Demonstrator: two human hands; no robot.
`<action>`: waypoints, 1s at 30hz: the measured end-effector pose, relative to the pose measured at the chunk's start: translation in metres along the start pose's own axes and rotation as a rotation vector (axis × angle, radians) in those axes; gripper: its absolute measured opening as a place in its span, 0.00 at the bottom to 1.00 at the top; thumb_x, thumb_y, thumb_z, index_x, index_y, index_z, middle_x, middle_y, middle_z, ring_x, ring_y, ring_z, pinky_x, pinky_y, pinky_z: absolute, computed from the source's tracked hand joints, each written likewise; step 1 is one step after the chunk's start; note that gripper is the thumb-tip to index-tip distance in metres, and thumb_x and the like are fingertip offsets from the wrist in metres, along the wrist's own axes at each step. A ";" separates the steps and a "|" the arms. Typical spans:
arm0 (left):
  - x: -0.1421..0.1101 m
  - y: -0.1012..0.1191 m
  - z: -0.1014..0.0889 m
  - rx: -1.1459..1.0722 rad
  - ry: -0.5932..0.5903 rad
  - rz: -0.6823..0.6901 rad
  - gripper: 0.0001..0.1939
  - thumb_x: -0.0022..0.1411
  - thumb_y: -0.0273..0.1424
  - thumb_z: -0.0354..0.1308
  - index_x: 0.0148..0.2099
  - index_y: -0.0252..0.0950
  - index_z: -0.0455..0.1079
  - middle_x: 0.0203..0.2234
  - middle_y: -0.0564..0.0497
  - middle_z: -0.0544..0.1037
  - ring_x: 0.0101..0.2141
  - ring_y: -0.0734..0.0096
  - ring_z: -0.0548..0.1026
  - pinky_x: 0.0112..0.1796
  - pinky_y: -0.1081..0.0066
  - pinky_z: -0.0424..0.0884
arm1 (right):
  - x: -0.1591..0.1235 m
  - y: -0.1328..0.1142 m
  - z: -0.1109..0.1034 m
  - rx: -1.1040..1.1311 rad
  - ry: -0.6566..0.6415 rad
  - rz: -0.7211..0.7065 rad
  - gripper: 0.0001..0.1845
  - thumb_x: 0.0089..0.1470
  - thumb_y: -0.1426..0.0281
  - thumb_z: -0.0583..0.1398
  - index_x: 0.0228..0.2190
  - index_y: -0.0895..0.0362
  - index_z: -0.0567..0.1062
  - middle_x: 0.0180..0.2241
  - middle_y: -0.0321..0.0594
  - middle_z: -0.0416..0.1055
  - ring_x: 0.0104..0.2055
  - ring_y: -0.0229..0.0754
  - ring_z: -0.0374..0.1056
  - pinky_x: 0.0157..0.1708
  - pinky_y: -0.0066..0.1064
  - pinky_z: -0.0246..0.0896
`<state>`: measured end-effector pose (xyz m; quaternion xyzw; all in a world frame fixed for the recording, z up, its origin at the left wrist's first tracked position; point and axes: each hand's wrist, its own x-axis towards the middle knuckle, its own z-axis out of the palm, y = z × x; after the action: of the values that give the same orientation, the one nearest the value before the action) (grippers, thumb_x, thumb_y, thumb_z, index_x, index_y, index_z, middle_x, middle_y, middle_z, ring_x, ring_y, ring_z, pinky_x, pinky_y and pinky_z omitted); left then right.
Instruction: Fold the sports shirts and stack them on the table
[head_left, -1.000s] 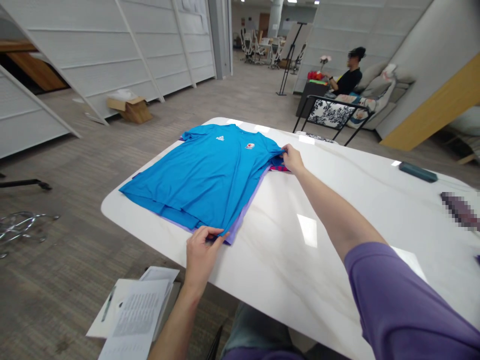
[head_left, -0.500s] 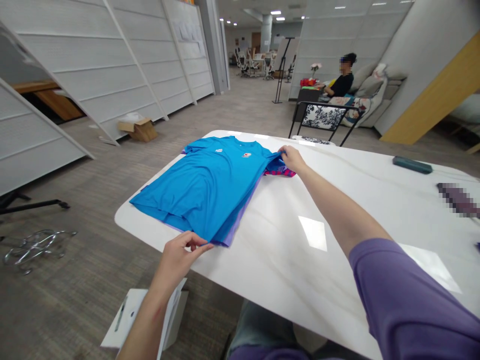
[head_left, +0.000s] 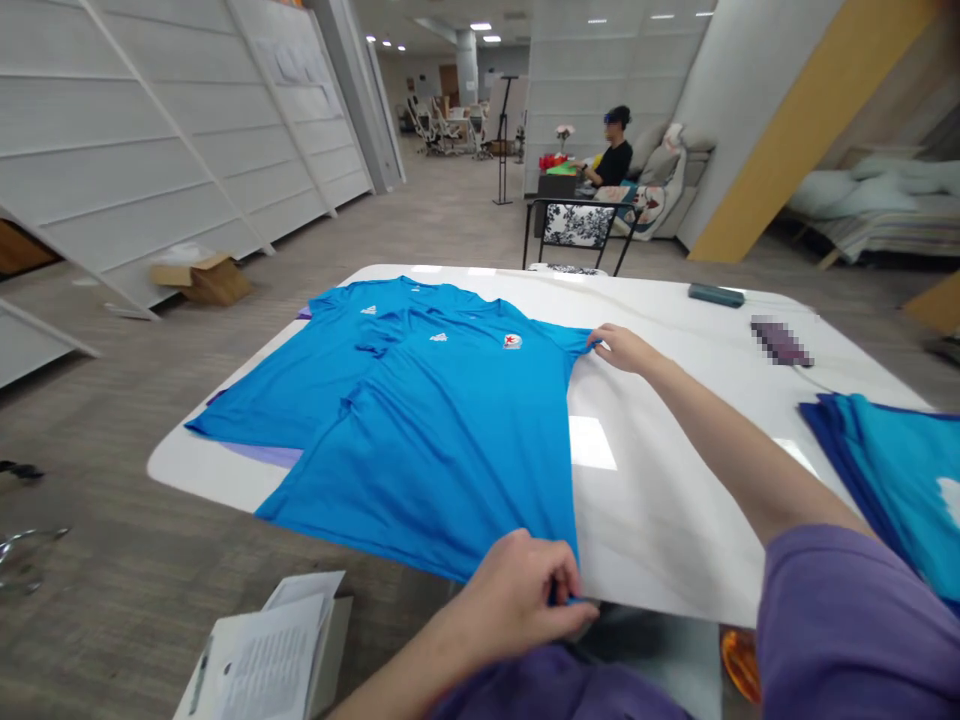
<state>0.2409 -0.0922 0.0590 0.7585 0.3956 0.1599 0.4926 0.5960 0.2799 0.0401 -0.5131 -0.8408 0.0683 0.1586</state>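
Observation:
A bright blue T-shirt [head_left: 457,430] with a small round badge and a white logo is stretched across the white table [head_left: 652,500]. My right hand [head_left: 621,348] pinches the end of its right-side sleeve. At the near edge, my left hand [head_left: 529,585] is closed on the bottom hem corner, above the table's front edge. Beneath and to the left lies a second blue T-shirt [head_left: 281,375], partly covered by the first. A lilac garment [head_left: 266,454] peeks out below that one.
Folded blue and teal clothes [head_left: 892,460] lie at the table's right side. Farther back are a dark green case [head_left: 716,295] and a blurred dark object [head_left: 780,340]. A patterned chair [head_left: 577,225] stands behind the table; a person [head_left: 613,160] sits beyond. Papers [head_left: 270,650] lie at lower left.
My hands have drawn the top blue T-shirt rightward and toward me, exposing another blue T-shirt underneath. The view has turned right, bringing the folded clothes into sight.

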 end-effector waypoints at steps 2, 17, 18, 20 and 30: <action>0.034 0.016 0.054 -0.036 -0.157 0.075 0.18 0.64 0.48 0.76 0.39 0.41 0.78 0.30 0.54 0.84 0.30 0.69 0.80 0.33 0.67 0.68 | -0.060 0.038 -0.017 -0.023 -0.015 0.061 0.18 0.64 0.72 0.58 0.50 0.54 0.85 0.54 0.50 0.79 0.56 0.53 0.77 0.65 0.43 0.70; 0.314 -0.030 -0.078 0.609 0.399 0.181 0.25 0.83 0.39 0.49 0.72 0.33 0.69 0.71 0.37 0.73 0.71 0.51 0.69 0.71 0.54 0.63 | -0.212 0.183 -0.040 -0.056 0.057 0.557 0.32 0.76 0.59 0.48 0.72 0.53 0.72 0.74 0.50 0.68 0.77 0.54 0.64 0.77 0.51 0.59; 0.336 -0.044 -0.092 0.639 0.394 0.150 0.26 0.83 0.39 0.49 0.74 0.33 0.67 0.73 0.36 0.71 0.73 0.51 0.66 0.72 0.53 0.60 | -0.203 0.186 -0.029 -0.034 0.036 0.561 0.32 0.77 0.56 0.48 0.73 0.52 0.71 0.75 0.47 0.67 0.78 0.54 0.62 0.78 0.52 0.57; 0.373 -0.064 -0.110 0.672 0.378 0.107 0.28 0.82 0.41 0.51 0.75 0.35 0.67 0.75 0.36 0.69 0.75 0.48 0.63 0.74 0.48 0.56 | -0.190 0.195 -0.013 -0.010 0.010 0.598 0.36 0.76 0.49 0.49 0.75 0.49 0.68 0.79 0.45 0.61 0.82 0.56 0.55 0.81 0.58 0.49; 0.395 -0.119 -0.140 0.710 0.527 -0.037 0.42 0.83 0.55 0.40 0.82 0.30 0.57 0.80 0.34 0.60 0.79 0.45 0.54 0.77 0.41 0.46 | -0.169 0.223 -0.009 -0.049 -0.001 0.848 0.55 0.71 0.33 0.42 0.83 0.56 0.51 0.84 0.51 0.37 0.87 0.63 0.33 0.83 0.66 0.28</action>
<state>0.3505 0.3181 -0.0382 0.8069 0.5516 0.1931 0.0864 0.8581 0.2335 -0.0462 -0.8170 -0.5568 0.1077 0.1039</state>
